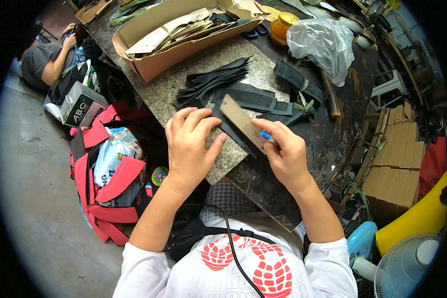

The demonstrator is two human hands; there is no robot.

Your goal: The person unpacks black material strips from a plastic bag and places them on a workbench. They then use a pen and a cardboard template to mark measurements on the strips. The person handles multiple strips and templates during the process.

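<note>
1. Cardboard box [164, 64]: tan strips [171, 32] inside.
2. Left hand [191, 141]: grip half-open, fingertips at black strip [233, 131].
3. Tan board [242, 118]: on black strip, table [263, 186]; long axis upper-left to lower-right.
4. Right hand [282, 149]: grip pinched on blue-tipped pen [266, 136], touching tan board.
5. Jar [282, 31]: orange contents.

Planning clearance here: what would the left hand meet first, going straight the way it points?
Most likely the fanned black strips, just beyond the left hand's fingers; hand height is unclear, so it might pass above.
</note>
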